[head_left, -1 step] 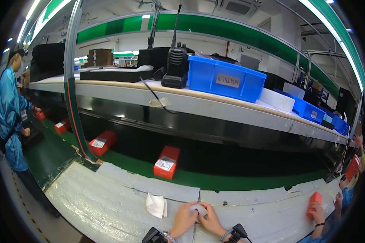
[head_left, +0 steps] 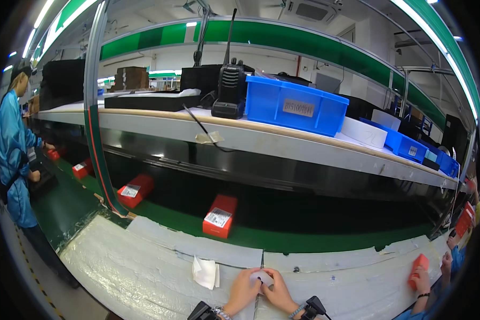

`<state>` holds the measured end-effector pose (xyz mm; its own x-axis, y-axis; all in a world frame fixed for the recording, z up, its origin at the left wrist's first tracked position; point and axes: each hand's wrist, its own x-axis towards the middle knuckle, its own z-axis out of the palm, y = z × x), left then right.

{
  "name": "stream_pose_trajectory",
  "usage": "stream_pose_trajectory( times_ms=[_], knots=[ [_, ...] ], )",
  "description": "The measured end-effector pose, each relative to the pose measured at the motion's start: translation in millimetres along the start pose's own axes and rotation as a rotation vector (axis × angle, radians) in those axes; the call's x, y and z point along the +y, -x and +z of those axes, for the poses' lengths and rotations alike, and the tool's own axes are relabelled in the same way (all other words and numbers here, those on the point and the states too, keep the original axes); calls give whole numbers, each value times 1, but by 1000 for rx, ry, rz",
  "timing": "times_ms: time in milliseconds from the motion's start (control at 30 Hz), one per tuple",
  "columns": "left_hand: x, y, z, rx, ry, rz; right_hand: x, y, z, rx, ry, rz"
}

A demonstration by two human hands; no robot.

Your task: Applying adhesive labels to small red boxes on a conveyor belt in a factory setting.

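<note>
My left hand and my right hand meet at the bottom centre of the head view, low over the white-covered bench. Together they pinch a small white piece between the fingertips; what it is cannot be made out. A black device is strapped to each wrist. A folded white paper lies on the bench just left of my left hand. Beyond the bench edge, a red box with a white label rests on the green conveyor belt.
Two more red boxes sit further left on the belt. A person in a blue coat works at the far left. At the right, another person's hands hold a red box. The shelf above carries blue bins and a black two-way radio.
</note>
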<state>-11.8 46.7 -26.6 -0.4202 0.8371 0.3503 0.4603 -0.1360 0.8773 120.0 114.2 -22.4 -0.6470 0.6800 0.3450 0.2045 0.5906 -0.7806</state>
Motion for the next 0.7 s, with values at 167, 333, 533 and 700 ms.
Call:
stream_pose_trajectory(
  times_ms=[167, 333, 533, 700],
  knots=[
    [-24, -6, 7, -28, 132, -101, -15, 2, -1, 134, -132, 50],
    [-5, -13, -5, -35, 304, -182, 4, -3, -1, 191, -237, 81],
    [-5, -11, -6, 44, 156, -90, 4, -6, 1, 205, -293, 114],
    [-6, -11, -7, 94, 154, -85, 10, -4, 5, 213, -338, 108]
  ],
)
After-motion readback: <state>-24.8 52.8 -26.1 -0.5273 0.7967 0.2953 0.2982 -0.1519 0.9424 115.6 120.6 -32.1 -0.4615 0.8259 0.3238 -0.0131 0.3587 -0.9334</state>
